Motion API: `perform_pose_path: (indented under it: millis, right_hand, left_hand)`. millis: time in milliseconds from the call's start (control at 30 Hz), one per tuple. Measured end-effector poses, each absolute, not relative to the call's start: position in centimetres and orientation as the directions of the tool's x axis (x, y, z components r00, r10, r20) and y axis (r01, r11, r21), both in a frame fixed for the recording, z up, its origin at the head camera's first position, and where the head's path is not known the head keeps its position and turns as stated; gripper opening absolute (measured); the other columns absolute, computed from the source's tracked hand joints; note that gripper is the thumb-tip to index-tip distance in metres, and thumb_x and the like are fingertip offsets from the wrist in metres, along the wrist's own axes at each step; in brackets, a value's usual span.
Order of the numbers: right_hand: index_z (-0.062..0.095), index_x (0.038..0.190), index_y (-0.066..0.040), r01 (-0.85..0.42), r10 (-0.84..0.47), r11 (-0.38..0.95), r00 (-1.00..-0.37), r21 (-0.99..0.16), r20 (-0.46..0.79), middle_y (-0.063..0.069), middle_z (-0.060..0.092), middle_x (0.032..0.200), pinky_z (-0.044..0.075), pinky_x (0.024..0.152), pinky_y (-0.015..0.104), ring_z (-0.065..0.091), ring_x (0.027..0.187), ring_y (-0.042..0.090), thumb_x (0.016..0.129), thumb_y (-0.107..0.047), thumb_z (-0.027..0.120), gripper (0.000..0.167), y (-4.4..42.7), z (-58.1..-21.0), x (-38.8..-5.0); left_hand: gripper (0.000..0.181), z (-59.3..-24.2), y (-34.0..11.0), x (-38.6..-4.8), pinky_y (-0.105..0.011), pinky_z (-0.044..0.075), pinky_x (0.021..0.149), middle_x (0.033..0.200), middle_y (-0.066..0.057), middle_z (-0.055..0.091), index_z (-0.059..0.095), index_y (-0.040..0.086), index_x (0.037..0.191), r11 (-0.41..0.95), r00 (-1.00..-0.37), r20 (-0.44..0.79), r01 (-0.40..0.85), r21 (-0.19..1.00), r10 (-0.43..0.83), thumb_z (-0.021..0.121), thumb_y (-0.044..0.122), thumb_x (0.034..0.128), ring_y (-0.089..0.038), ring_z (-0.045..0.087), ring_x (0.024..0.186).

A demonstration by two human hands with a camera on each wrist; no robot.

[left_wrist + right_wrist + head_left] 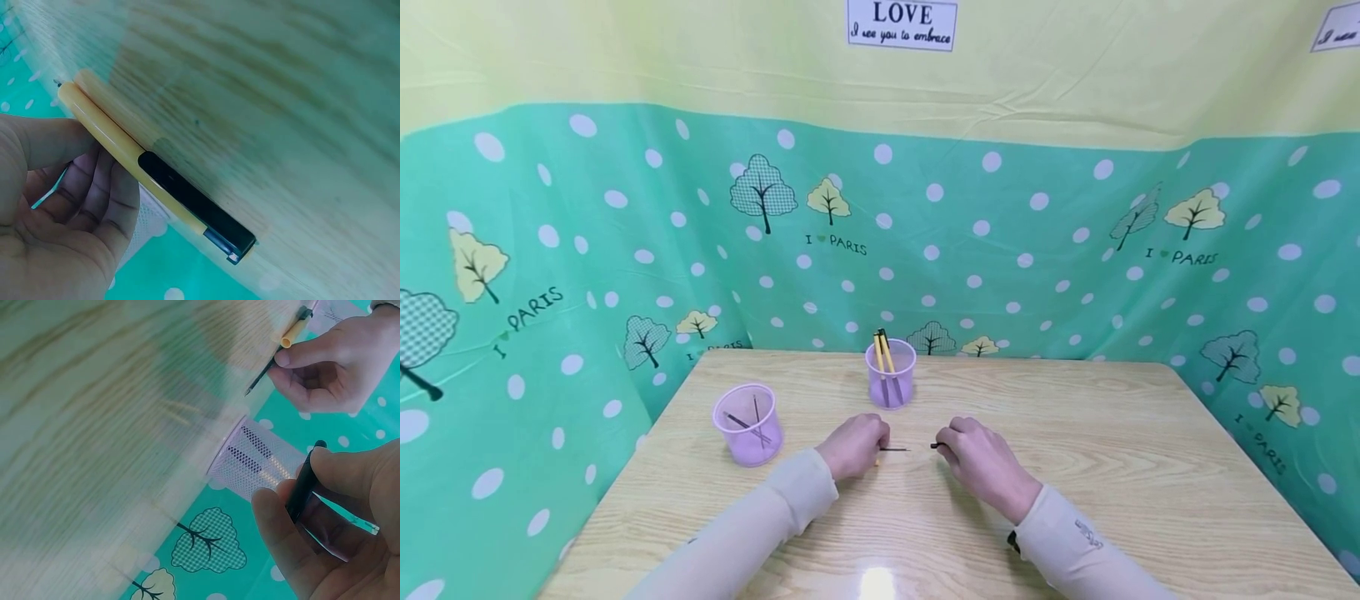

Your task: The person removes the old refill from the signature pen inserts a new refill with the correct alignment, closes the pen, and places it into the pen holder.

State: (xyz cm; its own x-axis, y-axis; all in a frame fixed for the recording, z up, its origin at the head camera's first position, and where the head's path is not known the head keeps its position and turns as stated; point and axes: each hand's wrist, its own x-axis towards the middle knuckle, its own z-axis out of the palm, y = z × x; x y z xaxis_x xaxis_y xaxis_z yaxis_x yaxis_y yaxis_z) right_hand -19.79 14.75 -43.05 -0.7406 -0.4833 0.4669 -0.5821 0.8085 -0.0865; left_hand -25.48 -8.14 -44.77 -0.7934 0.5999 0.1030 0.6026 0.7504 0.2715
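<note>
My left hand pinches a thin black pen refill between thumb and fingers, its tip pointing toward the other hand. Right beside those fingers is a yellow pen barrel with a black clip. Whether the barrel is gripped too or lies on the table I cannot tell. My right hand holds a short black pen piece by thumb and fingertips; its end points toward the refill tip. A small gap separates the two parts, both low over the wooden table.
Behind the hands stands a lilac mesh cup with two yellow-and-black pens. Another lilac mesh cup, left of my left hand, contains thin dark sticks. A green dotted curtain hangs around the table.
</note>
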Motion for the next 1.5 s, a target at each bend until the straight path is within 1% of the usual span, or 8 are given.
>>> perform_pose_path:
  millis: [300,467,700,833,1067,1267,1400,1500]
  right_hand:
    - [0.07,0.082,-0.014,-0.588,-0.479,0.802,-0.737,-0.103,0.476,-0.008,0.053,0.074,0.049,0.057,0.024,0.052,0.069,0.009,0.08,-0.009,0.075,0.008,14.7,-42.8,-19.7]
    - [0.07,0.083,-0.014,-0.583,-0.481,0.806,-0.743,-0.097,0.466,-0.008,0.053,0.075,0.049,0.057,0.024,0.052,0.069,0.009,0.08,-0.01,0.075,0.007,14.6,-42.8,-19.8]
    - [0.07,0.083,-0.015,-0.582,-0.483,0.808,-0.743,-0.092,0.463,-0.008,0.053,0.075,0.049,0.057,0.024,0.052,0.069,0.009,0.081,-0.01,0.075,0.007,14.7,-42.8,-19.8]
    - [0.07,0.083,-0.014,-0.581,-0.483,0.809,-0.745,-0.09,0.46,-0.008,0.053,0.075,0.049,0.058,0.024,0.052,0.069,0.009,0.081,-0.01,0.075,0.006,14.8,-42.8,-19.8]
    - [0.07,0.083,-0.015,-0.58,-0.485,0.81,-0.747,-0.088,0.454,-0.008,0.053,0.076,0.049,0.059,0.025,0.053,0.07,0.01,0.083,-0.011,0.073,0.005,14.9,-42.7,-19.7]
    - [0.07,0.082,-0.014,-0.582,-0.485,0.808,-0.742,-0.087,0.463,-0.008,0.053,0.075,0.049,0.058,0.024,0.052,0.069,0.009,0.081,-0.01,0.074,0.006,14.9,-42.7,-19.8]
    - [0.07,0.082,-0.015,-0.58,-0.484,0.81,-0.746,-0.089,0.458,-0.008,0.052,0.075,0.049,0.058,0.024,0.052,0.069,0.009,0.082,-0.01,0.074,0.006,14.9,-42.7,-19.8]
    - [0.07,0.083,-0.015,-0.578,-0.482,0.811,-0.749,-0.093,0.454,-0.008,0.052,0.075,0.049,0.057,0.024,0.052,0.069,0.009,0.083,-0.01,0.073,0.006,14.9,-42.7,-19.9]
  left_hand:
    - [0.018,-44.9,-8.7,-25.7,-0.025,0.051,0.069,0.076,0.004,0.056,0.068,0.009,0.08,0.742,-0.788,0.127,0.612,0.274,0.603,0.06,-0.007,0.0781,-0.011,0.056,0.073]
    - [0.02,-44.5,-8.9,-25.6,-0.025,0.051,0.068,0.075,0.004,0.054,0.068,0.009,0.079,0.741,-0.786,0.131,0.615,0.271,0.604,0.058,-0.008,0.077,-0.012,0.055,0.072]
    - [0.02,-44.0,-9.2,-25.2,-0.026,0.051,0.068,0.075,0.003,0.056,0.069,0.008,0.08,0.731,-0.768,0.177,0.64,0.235,0.616,0.059,-0.009,0.077,-0.014,0.058,0.074]
    - [0.019,-43.6,-9.6,-24.9,-0.027,0.052,0.069,0.077,0.0,0.058,0.069,0.007,0.081,0.728,-0.763,0.198,0.646,0.228,0.615,0.058,-0.008,0.0774,-0.016,0.06,0.075]
    - [0.02,-42.1,-10.8,-24.2,-0.032,0.054,0.074,0.082,-0.006,0.063,0.07,0.004,0.087,0.719,-0.751,0.251,0.658,0.223,0.61,0.059,-0.009,0.078,-0.022,0.063,0.081]
    - [0.017,-41.4,-11.9,-24.1,-0.032,0.054,0.071,0.08,-0.005,0.061,0.07,0.002,0.087,0.703,-0.743,0.289,0.667,0.245,0.604,0.061,-0.008,0.0776,-0.02,0.062,0.078]
    - [0.015,-41.0,-12.6,-23.8,-0.031,0.054,0.071,0.081,-0.006,0.061,0.069,0.003,0.087,0.707,-0.751,0.295,0.658,0.26,0.59,0.063,-0.006,0.0776,-0.018,0.061,0.078]
    - [0.015,-40.7,-13.1,-23.5,-0.032,0.054,0.071,0.081,-0.004,0.061,0.069,0.005,0.087,0.714,-0.76,0.312,0.646,0.271,0.57,0.063,-0.006,0.0785,-0.018,0.061,0.078]
